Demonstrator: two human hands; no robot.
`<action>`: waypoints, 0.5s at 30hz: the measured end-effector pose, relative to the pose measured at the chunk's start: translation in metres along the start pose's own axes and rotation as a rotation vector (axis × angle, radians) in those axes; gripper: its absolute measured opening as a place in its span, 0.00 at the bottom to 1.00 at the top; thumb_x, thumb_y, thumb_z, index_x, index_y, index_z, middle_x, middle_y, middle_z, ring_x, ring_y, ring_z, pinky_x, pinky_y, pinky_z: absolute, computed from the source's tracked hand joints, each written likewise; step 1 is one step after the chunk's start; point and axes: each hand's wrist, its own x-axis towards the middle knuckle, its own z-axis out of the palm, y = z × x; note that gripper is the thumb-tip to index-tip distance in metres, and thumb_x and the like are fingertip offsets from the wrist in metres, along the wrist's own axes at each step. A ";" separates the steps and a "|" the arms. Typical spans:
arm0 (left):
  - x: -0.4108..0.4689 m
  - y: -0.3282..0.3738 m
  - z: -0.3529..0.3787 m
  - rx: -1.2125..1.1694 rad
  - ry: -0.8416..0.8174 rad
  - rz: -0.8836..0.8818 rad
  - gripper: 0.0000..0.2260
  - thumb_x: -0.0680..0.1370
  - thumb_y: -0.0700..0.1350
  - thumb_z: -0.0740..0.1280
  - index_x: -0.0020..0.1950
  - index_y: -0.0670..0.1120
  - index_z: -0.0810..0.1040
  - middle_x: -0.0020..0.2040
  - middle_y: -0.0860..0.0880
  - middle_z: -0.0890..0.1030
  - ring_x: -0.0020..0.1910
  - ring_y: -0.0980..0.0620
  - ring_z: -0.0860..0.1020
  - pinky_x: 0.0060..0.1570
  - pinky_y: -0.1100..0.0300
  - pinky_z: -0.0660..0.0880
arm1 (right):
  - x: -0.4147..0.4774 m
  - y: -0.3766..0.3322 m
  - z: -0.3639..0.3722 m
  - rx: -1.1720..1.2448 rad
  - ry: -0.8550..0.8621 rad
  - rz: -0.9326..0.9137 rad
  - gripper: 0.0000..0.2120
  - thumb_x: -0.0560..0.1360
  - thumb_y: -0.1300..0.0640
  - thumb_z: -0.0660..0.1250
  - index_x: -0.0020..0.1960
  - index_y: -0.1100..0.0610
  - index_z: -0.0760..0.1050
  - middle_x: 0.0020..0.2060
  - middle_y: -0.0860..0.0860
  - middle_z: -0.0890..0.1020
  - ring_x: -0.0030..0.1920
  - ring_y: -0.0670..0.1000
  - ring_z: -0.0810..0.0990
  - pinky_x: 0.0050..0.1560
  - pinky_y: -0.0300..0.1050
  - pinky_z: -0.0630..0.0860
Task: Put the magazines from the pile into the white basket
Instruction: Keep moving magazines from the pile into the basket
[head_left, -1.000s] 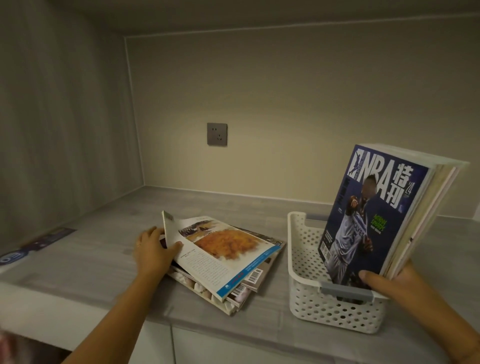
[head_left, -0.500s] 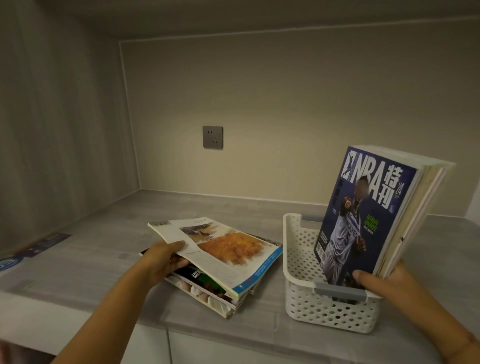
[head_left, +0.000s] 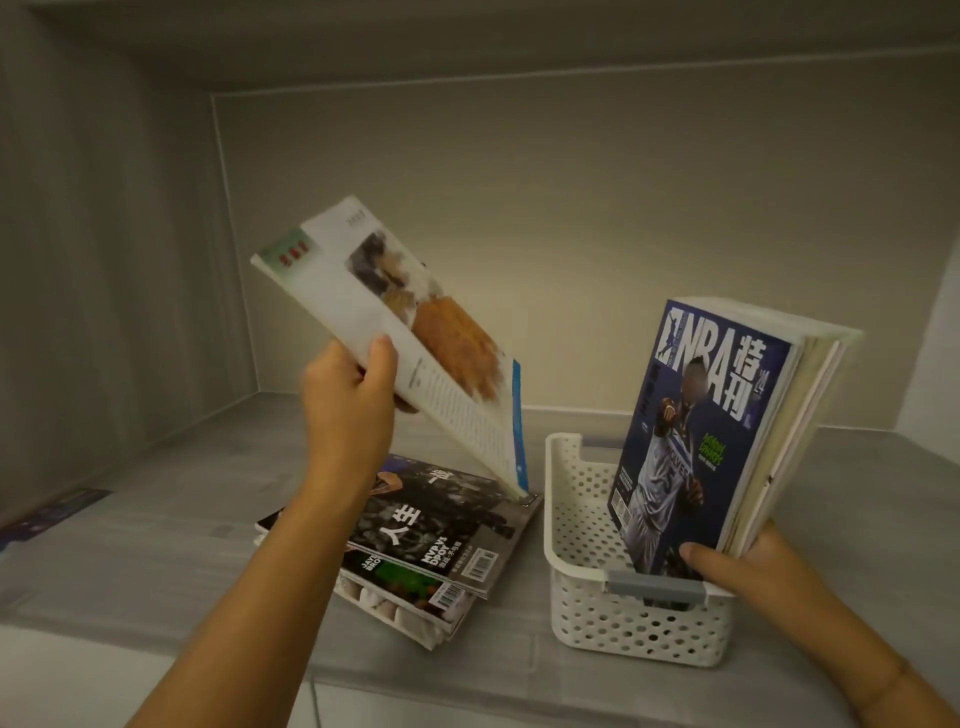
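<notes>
Far left, a dark flat strip (head_left: 49, 514) lies at the edge of the grey shelf (head_left: 171, 530); it looks to be no part of your job.

Your left hand (head_left: 350, 410) is clamped on one edge of a pale magazine (head_left: 410, 332) with an orange picture on its cover, thumb on the cover and fingers behind. It hangs tilted in the air, its low corner just above the pile (head_left: 421, 540) and close to the near-left rim of the white basket (head_left: 623, 618).

The pile lies flat on the shelf just beside the basket. You can count about three covers in it, a black-and-white one on top; how many lie beneath you cannot tell.

In the basket several magazines (head_left: 727, 426) already stand on end, leaning right, a blue basketball cover facing you. Your right hand (head_left: 748, 566) is closed around their lower edge at the basket's near rim, thumb across the front cover, propping them.

So you are, by the look of it, past halfway: a thick bundle is in, one is in hand, a few remain. The open gap in the basket's left half looks wide enough for them.
</notes>
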 end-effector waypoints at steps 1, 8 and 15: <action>0.001 0.009 0.009 0.002 -0.005 0.022 0.09 0.80 0.42 0.60 0.45 0.39 0.76 0.39 0.52 0.80 0.36 0.63 0.82 0.29 0.68 0.78 | 0.000 0.000 0.000 0.003 -0.002 0.004 0.29 0.68 0.67 0.69 0.65 0.57 0.63 0.48 0.49 0.75 0.46 0.45 0.74 0.56 0.45 0.68; -0.020 0.045 0.081 0.079 -0.183 0.118 0.11 0.80 0.44 0.60 0.45 0.37 0.76 0.38 0.45 0.80 0.36 0.53 0.80 0.31 0.59 0.79 | 0.004 0.005 -0.002 -0.038 -0.021 0.019 0.33 0.67 0.64 0.71 0.67 0.56 0.61 0.51 0.49 0.74 0.48 0.43 0.74 0.55 0.44 0.70; -0.053 0.028 0.117 0.166 -0.398 0.224 0.05 0.81 0.43 0.58 0.46 0.46 0.69 0.34 0.47 0.76 0.33 0.47 0.78 0.35 0.49 0.77 | 0.007 0.013 -0.006 -0.047 -0.071 -0.031 0.37 0.66 0.58 0.73 0.70 0.55 0.59 0.58 0.50 0.74 0.55 0.45 0.74 0.53 0.34 0.71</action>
